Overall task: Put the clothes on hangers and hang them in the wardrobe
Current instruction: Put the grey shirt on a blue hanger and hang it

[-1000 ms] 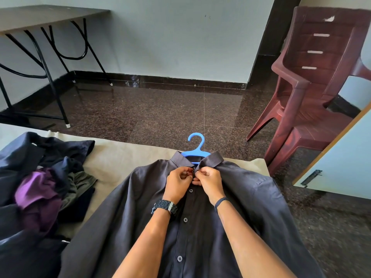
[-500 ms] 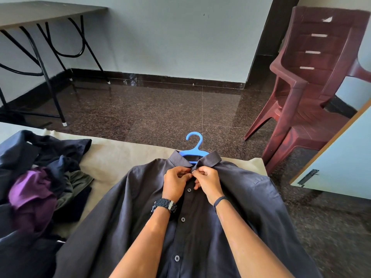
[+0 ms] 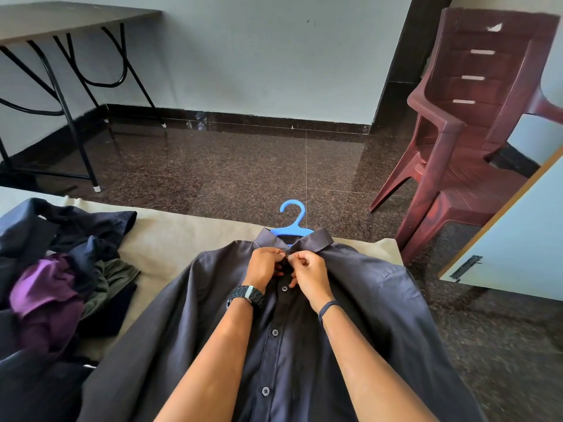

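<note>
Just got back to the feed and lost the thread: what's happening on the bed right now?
A person is buttoning the top of a dark shirt that lies flat on the bed. The left hand and right hand pinch the placket just under the collar. A blue hanger is already inside, its hook sticking out past the collar. A pile of clothes waits to the left.

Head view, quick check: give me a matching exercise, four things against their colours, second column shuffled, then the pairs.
Things:
1. hanger
2. shirt that the left hand and right hand pinch at the collar
3. chair
4. garment in the pile

Colours:
A. maroon
B. purple
C. blue
D. dark grey

Pairs: 1-C, 2-D, 3-A, 4-B
</note>
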{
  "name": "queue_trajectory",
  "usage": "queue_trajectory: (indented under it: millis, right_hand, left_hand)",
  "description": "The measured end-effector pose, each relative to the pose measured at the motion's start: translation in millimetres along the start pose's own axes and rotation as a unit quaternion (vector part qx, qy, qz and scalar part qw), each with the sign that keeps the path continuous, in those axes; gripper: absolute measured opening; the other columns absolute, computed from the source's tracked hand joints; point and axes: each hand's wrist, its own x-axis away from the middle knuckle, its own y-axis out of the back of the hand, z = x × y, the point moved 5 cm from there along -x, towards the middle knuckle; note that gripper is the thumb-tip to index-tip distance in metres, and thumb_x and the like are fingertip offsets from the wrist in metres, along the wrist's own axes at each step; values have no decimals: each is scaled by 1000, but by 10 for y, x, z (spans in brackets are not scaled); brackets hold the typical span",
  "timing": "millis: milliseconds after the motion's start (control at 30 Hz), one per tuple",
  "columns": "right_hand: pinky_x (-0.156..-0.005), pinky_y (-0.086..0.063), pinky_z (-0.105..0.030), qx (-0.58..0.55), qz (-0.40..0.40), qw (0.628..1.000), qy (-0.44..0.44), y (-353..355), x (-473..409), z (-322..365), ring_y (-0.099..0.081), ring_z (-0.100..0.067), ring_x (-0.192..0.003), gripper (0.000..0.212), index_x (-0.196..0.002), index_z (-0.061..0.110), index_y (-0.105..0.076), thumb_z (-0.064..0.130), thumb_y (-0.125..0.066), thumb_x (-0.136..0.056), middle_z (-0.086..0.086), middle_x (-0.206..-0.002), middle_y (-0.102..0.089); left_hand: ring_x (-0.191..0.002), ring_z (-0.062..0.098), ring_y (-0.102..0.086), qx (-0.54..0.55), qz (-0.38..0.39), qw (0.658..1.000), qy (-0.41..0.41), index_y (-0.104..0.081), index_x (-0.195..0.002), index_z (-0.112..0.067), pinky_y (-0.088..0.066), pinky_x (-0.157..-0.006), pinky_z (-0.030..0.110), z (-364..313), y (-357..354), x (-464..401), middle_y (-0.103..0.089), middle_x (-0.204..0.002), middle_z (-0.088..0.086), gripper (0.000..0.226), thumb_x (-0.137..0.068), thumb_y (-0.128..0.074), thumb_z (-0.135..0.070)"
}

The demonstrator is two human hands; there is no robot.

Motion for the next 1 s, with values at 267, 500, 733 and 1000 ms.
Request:
queue_trajectory:
  millis: [267, 500, 733, 1000]
  right_hand:
    - [-72, -53, -40, 206, -56, 977, 23, -64, -32, 68, -65, -32, -85, 21, -81, 0, -63, 12, -49, -90, -16, -89, -68]
    - [-40, -41, -15, 144, -58, 988, 19, 439, -122, 554, -58, -15, -41, 16, -66, 9, -58, 14, -56, -81, -11, -58, -62]
    - [-78, -46, -29, 293, -10, 953, 77, 547, -684, 711, -64, -25, -95, 18, -91, 10, -70, 25, -70, -81, -9, -95, -71]
    - [-76, -43, -28, 403, 86, 911, 22, 445, -903, 419, -60, -28, -106, 15, -89, 19, -65, 23, -71, -76, -12, -109, -66]
  left_hand:
    - [-70, 22, -57, -245, -160, 953, -73, -51, -68, -8, -37, -60, 26, -78, 32, 123, -55, -63, 0, 19, -84, -60, -12]
    - [-76, 28, -57, -243, -180, 933, -194, -44, -78, -15, -39, -65, 33, -476, 199, 174, -59, -74, 3, 20, -83, -63, -19]
    - [-114, 33, -51, -519, -55, 835, -175, -57, -115, -10, -37, -96, 36, -697, 49, -491, -56, -119, 15, 40, -84, -67, -34]
    - [-108, 32, -59, -555, 14, 823, -120, -65, -102, -10, -48, -86, 35, -682, -69, -601, -66, -111, 15, 29, -80, -71, -27]
